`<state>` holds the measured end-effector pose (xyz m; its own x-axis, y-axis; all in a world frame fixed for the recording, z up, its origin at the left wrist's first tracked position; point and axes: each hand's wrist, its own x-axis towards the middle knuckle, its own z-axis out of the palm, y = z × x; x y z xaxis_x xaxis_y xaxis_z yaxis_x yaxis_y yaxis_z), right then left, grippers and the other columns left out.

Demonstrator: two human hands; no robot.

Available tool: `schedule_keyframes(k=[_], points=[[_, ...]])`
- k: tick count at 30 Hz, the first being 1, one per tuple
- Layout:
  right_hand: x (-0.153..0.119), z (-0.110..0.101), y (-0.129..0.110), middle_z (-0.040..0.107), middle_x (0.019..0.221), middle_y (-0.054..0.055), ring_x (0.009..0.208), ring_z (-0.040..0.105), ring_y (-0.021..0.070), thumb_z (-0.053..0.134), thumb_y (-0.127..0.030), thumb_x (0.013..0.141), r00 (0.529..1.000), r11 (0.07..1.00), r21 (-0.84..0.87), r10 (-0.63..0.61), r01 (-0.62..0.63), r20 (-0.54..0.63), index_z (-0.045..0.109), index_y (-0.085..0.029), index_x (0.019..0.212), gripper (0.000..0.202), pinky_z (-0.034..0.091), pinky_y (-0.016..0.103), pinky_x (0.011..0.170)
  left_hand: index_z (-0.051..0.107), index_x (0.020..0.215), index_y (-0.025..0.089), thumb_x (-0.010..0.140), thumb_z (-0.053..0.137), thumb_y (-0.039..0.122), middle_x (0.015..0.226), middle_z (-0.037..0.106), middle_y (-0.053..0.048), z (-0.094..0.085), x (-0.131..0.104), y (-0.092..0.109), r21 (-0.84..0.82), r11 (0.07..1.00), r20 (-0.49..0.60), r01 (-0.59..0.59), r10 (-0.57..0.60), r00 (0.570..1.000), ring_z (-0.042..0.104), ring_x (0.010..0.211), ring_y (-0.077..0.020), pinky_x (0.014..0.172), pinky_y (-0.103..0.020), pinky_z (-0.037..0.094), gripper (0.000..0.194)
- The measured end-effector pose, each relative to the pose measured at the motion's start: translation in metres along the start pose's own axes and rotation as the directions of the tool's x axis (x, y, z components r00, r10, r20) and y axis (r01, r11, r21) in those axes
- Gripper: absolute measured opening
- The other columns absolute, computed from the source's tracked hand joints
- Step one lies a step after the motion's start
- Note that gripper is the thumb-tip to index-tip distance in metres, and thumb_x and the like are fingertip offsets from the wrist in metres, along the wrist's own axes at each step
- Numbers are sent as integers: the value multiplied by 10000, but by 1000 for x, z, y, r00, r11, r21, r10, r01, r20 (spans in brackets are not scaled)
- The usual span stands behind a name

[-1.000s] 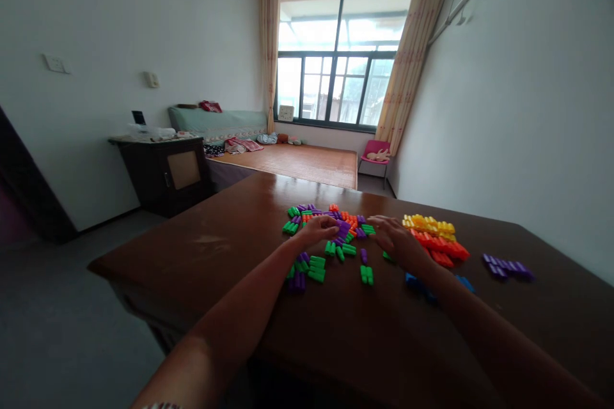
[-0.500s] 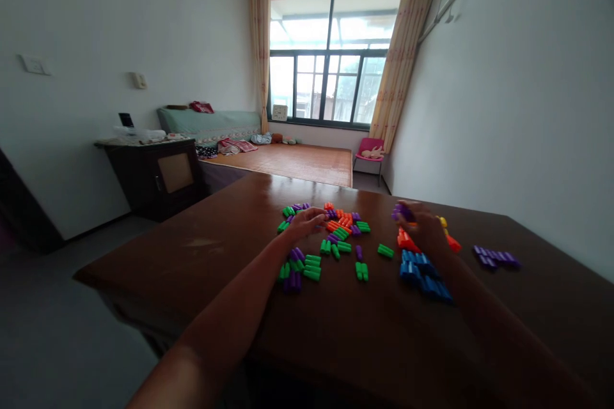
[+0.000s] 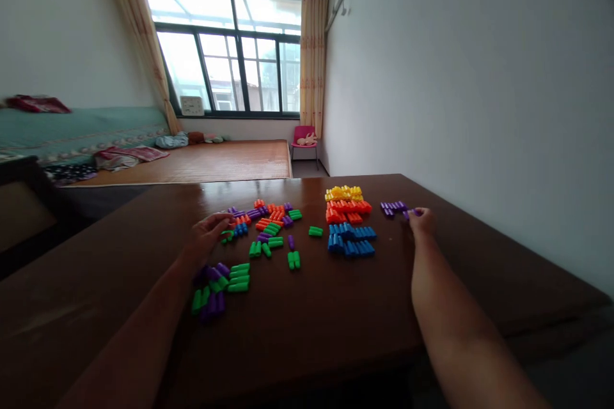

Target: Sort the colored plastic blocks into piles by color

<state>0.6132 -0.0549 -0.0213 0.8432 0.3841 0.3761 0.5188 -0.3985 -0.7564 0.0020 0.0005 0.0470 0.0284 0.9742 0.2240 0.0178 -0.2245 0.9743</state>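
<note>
My right hand point(image 3: 423, 221) is at the right of the table, closed in a pinch on a purple plastic block point(image 3: 407, 213). That block is at the near right end of a row of purple blocks point(image 3: 392, 208). My left hand point(image 3: 207, 234) hovers at the left edge of a mixed pile, fingertips drawn together by purple blocks point(image 3: 252, 214) and green blocks point(image 3: 271, 229). Whatever its fingers may hold is hidden. The blocks look like short rounded tubes joined side by side.
Sorted stacks of yellow blocks point(image 3: 344, 193), orange blocks point(image 3: 348, 207) and blue blocks point(image 3: 352, 240) stand right of centre on the dark wooden table point(image 3: 307, 326). A green and purple cluster point(image 3: 217, 286) lies near my left forearm. Beyond are a bed point(image 3: 230, 160) and a pink chair point(image 3: 304, 135).
My view has turned right. My right hand has carried purple from above the orange stack rightward to the purple row. My left hand has shifted to the pile's left side.
</note>
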Motion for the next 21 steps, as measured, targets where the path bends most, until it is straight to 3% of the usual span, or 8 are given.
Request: schedule_keyframes(k=[6,11,15,21], points=[[0,6,-10,695,1018,177,958,643,260,557,-344,809,982,982,-181,-26,60,188,665,-98,1040,355,460,356,869,692,887,168,521,828,506,841,713,-40,-1,-2,7,31,999,-45,22,-20,999,677,748,-182,616,-260,563,516],[7,-1,-9,717,963,126,928,662,272,670,-340,693,942,934,-316,-57,167,331,697,-140,975,346,475,359,838,687,881,164,529,813,495,863,714,-39,0,-3,10,42,999,-75,11,-8,997,672,753,-176,625,-255,558,499],[0,0,-10,716,960,140,924,664,276,676,-351,677,944,923,-311,-129,226,303,705,-138,946,344,485,341,799,686,884,158,536,803,494,861,713,-46,-1,-2,10,43,999,-85,12,-9,996,665,735,-169,616,-254,551,497],[-2,7,-7,710,827,119,776,652,228,601,-321,720,965,968,-167,-150,188,217,710,-137,891,274,487,309,710,685,913,153,588,759,514,866,721,-63,-8,4,1,110,992,-129,-64,78,989,678,787,-204,652,-286,555,491]])
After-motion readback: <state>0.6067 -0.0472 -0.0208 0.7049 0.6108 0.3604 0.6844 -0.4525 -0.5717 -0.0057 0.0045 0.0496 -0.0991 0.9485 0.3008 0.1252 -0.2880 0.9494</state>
